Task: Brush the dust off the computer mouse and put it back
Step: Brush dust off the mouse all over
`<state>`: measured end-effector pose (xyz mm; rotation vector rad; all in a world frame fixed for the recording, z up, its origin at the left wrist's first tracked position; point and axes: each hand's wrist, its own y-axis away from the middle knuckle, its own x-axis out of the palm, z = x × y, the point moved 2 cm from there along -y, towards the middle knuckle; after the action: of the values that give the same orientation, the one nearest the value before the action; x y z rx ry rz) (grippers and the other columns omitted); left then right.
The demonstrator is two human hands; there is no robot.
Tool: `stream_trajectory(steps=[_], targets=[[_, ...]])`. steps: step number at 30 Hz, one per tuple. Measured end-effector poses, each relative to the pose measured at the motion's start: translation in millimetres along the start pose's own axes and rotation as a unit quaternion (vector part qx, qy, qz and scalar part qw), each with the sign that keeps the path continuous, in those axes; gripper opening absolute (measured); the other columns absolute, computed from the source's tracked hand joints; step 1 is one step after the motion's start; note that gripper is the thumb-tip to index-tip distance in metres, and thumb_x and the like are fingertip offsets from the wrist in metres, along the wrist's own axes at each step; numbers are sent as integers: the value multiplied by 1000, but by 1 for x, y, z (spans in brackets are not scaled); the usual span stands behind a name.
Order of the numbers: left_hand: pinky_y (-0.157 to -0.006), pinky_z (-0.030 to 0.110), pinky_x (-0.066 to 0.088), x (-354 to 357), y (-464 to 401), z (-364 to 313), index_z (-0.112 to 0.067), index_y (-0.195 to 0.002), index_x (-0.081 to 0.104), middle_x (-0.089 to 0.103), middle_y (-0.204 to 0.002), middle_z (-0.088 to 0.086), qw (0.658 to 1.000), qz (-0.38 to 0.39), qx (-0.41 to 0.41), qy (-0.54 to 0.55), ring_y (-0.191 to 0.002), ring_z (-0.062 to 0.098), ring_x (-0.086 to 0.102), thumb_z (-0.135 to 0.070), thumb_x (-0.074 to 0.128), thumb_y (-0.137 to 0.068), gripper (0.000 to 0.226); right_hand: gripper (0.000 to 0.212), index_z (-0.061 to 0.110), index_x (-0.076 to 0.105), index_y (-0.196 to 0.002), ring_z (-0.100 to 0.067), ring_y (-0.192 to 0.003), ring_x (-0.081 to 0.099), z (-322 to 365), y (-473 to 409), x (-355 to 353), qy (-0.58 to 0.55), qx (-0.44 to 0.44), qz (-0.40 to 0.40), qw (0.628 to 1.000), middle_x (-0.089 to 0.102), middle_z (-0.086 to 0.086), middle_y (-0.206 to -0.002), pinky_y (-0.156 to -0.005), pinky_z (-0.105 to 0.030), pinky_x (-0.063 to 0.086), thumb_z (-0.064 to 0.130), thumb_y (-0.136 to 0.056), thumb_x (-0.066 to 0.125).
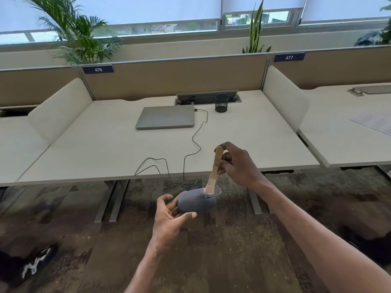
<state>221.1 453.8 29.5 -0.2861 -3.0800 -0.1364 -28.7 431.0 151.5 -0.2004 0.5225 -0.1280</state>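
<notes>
While the left hand [169,216] cradles the grey mouse [196,200] in curled fingers, off the desk [105,149] and above the carpet, the right hand [237,163] grips a wooden brush [214,168] by its handle. Bristles touch the front top of the mouse. A black cable [190,142] runs from the mouse across the desk to a closed laptop [165,117]; a mesh pen cup [221,103] stands beside it.

Mouse [197,201]: matt grey plastic. Brush [215,166]: bare wood handle, pale bristles. Laptop [165,117]: brushed metal. Desk [105,144]: smooth matt laminate.
</notes>
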Motion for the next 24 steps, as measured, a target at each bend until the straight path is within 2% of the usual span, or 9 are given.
stream_trajectory(steps=[5, 10, 14, 17, 20, 24], targets=[[-84, 30, 62, 1, -1, -2, -17, -119, 41, 71, -121, 10, 1000, 7, -3, 19, -109, 20, 73, -1, 90, -58, 80, 39, 25, 56, -100, -14, -71, 73, -5, 1, 4, 14, -8, 14, 1000, 71, -5, -80, -69, -27, 64, -14, -92, 56], [-78, 25, 61, 1, -2, 1, -20, -120, 41, 71, -122, 8, 1000, 8, -6, 26, -109, 18, 73, 0, 89, -60, 80, 39, 23, 55, -100, -6, -76, 74, -5, -4, 6, -5, -11, -11, 1000, 71, -5, -83, -67, -22, 62, -15, -92, 53], [-77, 25, 62, -2, -3, 5, -23, -122, 42, 73, -120, 7, 999, 8, -13, 30, -108, 21, 73, -2, 92, -60, 83, 39, 21, 56, -99, -13, -81, 76, -5, -2, 0, -31, -7, -29, 999, 73, -7, -83, -70, -28, 64, -17, -92, 51], [-75, 26, 62, -3, -4, 7, -24, -123, 42, 75, -119, 1, 999, 10, -23, 30, -109, 21, 73, -11, 99, -58, 87, 44, 23, 56, -98, -17, -84, 75, -6, 1, -8, -26, 4, -11, 1000, 73, -11, -86, -72, -29, 64, -19, -91, 48], [-77, 26, 61, -2, -4, 7, -23, -125, 40, 73, -123, -2, 999, 17, -35, 34, -111, 20, 73, -25, 103, -51, 97, 42, 18, 56, -98, -26, -86, 74, -5, 4, -10, -9, 5, 23, 1000, 71, -17, -87, -72, -31, 64, -22, -90, 46], [-79, 27, 61, 0, -4, 11, -18, -125, 40, 74, -122, 2, 998, 26, -34, 38, -113, 22, 71, -11, 98, -55, 91, 40, 12, 56, -97, -27, -85, 72, -2, 5, -5, -1, 1, 31, 1000, 70, -18, -87, -74, -38, 65, -23, -87, 42]])
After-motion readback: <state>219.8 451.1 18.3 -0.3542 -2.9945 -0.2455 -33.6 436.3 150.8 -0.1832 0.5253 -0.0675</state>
